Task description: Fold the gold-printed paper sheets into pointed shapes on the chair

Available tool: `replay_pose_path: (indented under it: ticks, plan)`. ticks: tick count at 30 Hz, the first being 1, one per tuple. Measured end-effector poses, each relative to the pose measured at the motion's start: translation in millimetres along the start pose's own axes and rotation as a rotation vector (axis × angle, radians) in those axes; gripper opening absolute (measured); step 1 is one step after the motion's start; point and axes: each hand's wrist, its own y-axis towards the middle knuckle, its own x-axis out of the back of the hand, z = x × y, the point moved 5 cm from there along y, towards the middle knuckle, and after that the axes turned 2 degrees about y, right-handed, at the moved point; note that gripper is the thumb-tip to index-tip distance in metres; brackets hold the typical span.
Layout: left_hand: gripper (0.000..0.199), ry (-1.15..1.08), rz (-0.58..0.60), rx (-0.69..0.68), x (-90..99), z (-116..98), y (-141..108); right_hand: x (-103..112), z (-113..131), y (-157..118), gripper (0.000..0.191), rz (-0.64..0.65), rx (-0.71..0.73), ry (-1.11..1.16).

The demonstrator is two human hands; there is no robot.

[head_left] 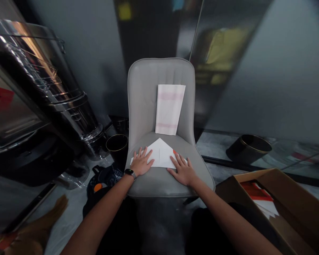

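Note:
A folded white sheet of paper (160,153) with a pointed top lies on the seat of a grey chair (159,186). A bit of orange-red shows at its right edge. My left hand (141,163), a dark watch on its wrist, rests flat with fingers spread on the sheet's left part. On the right part lies my right hand (183,170), also flat with its fingers apart. Behind the sheet, a white folded paper bundle (170,109) with pale pink bands leans against the chair's backrest.
An open cardboard box (289,198) at the lower right holds red and white papers (260,198). Shiny metal cylinders (53,71) stand at the left. A black bin (117,146) is beside the chair. A dark bag (103,179) sits on the floor. Behind the chair is a reflective panel (154,35).

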Motion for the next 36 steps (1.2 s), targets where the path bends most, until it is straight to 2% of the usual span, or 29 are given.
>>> replay_pose_path:
  ticks: [4,8,11,15,18,21,29,32,36]
  plan:
    - [0.065,0.026,-0.010,-0.013,3.2,-2,0,4,28,-4,0.077,0.003,-0.005,0.018]
    - [0.075,0.050,-0.006,-0.026,4.5,0,2,-1,68,-11,0.089,-0.022,0.126,0.096]
    - [0.082,0.073,-0.011,-0.033,3.3,2,5,0,75,-13,0.095,-0.054,0.152,0.134]
    - [0.091,0.063,0.022,-0.027,0.1,3,11,6,56,-20,0.095,-0.027,0.155,0.155]
    - [0.094,0.057,0.043,-0.014,-0.3,3,13,8,36,-30,0.094,-0.045,0.089,0.140]
    - [0.095,0.065,0.055,-0.010,0.5,3,13,5,28,-38,0.094,-0.055,0.034,0.137]
    - [0.092,0.064,0.071,-0.012,4.3,0,11,-6,16,-58,0.088,-0.103,-0.338,0.164]
    - [0.088,0.057,0.062,-0.018,7.3,1,10,4,10,-62,0.081,-0.122,-0.352,0.177]
    - [0.080,0.019,-0.001,-0.001,17.6,-1,8,33,-13,-55,0.058,-0.188,-0.307,0.259]
